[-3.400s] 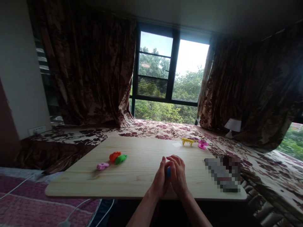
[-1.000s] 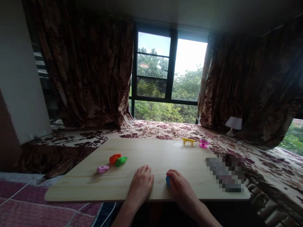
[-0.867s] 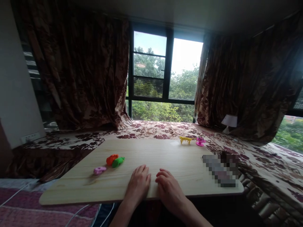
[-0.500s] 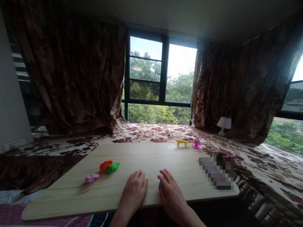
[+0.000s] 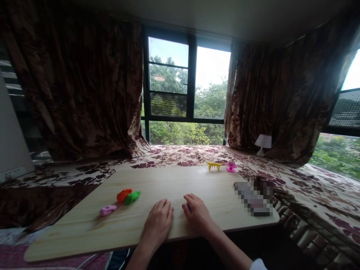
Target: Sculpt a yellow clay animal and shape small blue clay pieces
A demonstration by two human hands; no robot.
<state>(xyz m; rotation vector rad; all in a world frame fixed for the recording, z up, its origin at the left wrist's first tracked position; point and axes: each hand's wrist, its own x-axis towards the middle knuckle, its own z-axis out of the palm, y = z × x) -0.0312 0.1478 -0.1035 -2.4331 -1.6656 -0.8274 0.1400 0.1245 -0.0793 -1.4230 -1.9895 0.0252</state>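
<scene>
Pale wood is filling the near view: the bench [image 5: 168,183] is carrying everything here. Left hand [image 5: 158,221] is resting palm down near the front edge, fingers stretched out, no object showing. Right hand [image 5: 196,213] is lying just beside, apart from the left, fingers curving over a blue piece [image 5: 189,207]; only a sliver is showing by the thumb, so can't tell whether the hand is gripping it or just covering it. Shape is staying hidden too. Progress, as a judgement: the blue piece is looking like the one being worked, about midway, and is not yet lying free of the hand; that part is remaining. Others are looking parked, nobody touching them: pink toy [image 5: 108,210] is lying off to the left, with orange toy [image 5: 124,195] and green toy [image 5: 132,198] sitting side by side just past it, overlapping in view. Pixelated object [image 5: 252,200] is occupying the right side, identity unclear. Farther back, yellow toy [image 5: 215,166] is standing on its legs near magenta toy [image 5: 231,167] at the far right corner. Beyond, floral cloth [image 5: 185,153] is covering the ledge, white lamp [image 5: 263,142] is standing on it, and trees are showing through the window.
</scene>
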